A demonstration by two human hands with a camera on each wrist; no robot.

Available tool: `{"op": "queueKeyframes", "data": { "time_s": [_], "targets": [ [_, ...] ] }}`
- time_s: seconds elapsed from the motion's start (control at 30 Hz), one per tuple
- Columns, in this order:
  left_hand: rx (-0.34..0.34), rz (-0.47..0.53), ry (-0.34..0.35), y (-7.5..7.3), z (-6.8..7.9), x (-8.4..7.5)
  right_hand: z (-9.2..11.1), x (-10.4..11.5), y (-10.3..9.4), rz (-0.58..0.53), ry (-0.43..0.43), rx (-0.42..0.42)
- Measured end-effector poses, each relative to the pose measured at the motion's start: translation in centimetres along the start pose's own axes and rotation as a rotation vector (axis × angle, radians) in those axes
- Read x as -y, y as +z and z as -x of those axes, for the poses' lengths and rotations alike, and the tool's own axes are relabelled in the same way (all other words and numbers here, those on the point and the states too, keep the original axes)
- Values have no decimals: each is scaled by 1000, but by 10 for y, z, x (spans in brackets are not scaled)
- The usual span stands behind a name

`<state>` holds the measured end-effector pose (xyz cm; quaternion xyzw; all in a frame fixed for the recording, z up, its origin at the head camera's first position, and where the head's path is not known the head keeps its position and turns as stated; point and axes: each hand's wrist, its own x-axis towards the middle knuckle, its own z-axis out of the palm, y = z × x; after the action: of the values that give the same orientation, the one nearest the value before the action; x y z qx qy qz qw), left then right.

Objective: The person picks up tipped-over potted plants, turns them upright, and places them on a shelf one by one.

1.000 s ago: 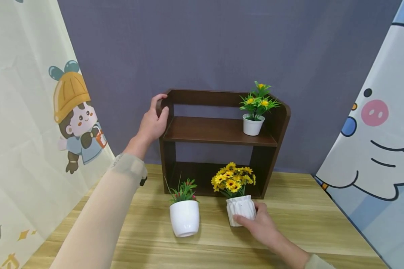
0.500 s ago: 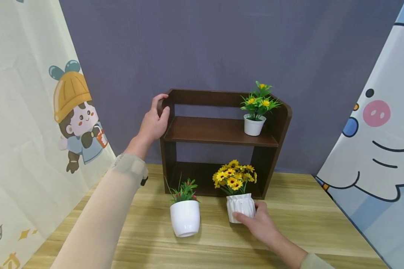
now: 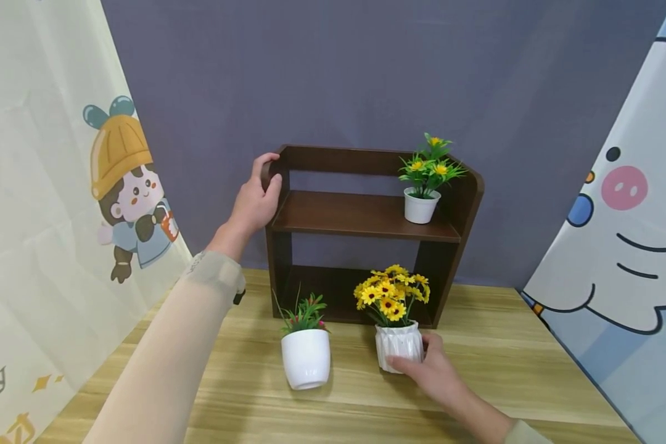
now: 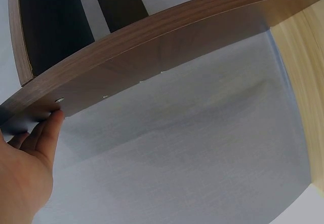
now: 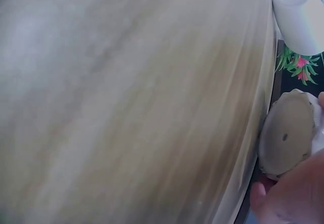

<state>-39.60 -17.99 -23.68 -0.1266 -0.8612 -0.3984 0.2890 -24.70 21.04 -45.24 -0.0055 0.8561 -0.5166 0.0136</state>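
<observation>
In the head view my left hand grips the upper left side panel of a dark brown two-tier shelf; the left wrist view shows fingers against the panel's outer face. My right hand holds a ribbed white flowerpot with yellow flowers, thumb on its front. The pot's underside, with a small hole, faces the right wrist camera. A smooth white flowerpot with green leaves and pink flowers stands to its left. On the upper tier, at the right, sits a small white flowerpot with yellow flowers.
The shelf stands on a wood-grain table before a grey-blue cloth backdrop. Printed cartoon curtains flank it, a cream curtain on the left and a blue-and-white curtain on the right.
The ribbed pot has turned more upright in my right hand, its flowers shifting slightly right. It rose a little, then came down again. My left hand keeps its grip on the shelf.
</observation>
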Motion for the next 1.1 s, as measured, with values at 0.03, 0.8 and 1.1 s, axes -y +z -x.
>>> {"op": "queueKeyframes", "data": {
  "time_s": [0.03,0.8,1.1],
  "targets": [
    [0,2,0,0,0,0,1,0,-1,2,-4,1],
    [-3,-23,14,-2,1,-1,-3,-2,1,-12,-42,-19],
    [7,-34,19,-1,0,-2,-9,0,5,36,-34,-20]
  ]
}}
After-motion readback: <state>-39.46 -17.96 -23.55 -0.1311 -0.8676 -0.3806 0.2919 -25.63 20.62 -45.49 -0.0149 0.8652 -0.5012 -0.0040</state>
